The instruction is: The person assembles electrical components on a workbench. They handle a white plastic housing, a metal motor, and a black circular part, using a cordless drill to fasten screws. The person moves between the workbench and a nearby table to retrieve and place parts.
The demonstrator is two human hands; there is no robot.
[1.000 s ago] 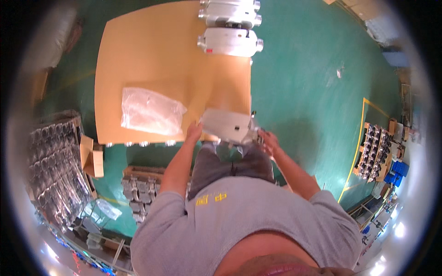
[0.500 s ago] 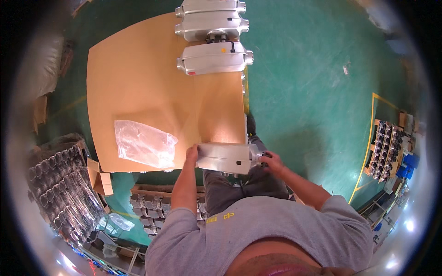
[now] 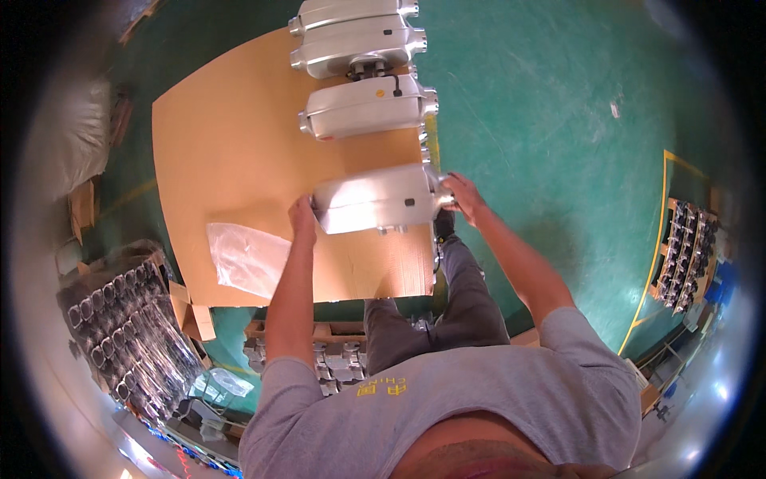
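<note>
While cardboard (image 3: 231, 152) above, green floor (image 3: 542, 112) below

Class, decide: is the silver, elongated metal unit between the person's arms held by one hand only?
No, the left hand and right hand hold opposite ends of the metal unit.

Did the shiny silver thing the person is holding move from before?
Yes. The silver unit moved away from the person: before, it was at the near edge of the cardboard sheet; now it's farther in over the sheet.

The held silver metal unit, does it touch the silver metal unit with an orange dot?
Apart: the head view shows flat brown cardboard between the held unit and the orange-dotted unit.
</note>
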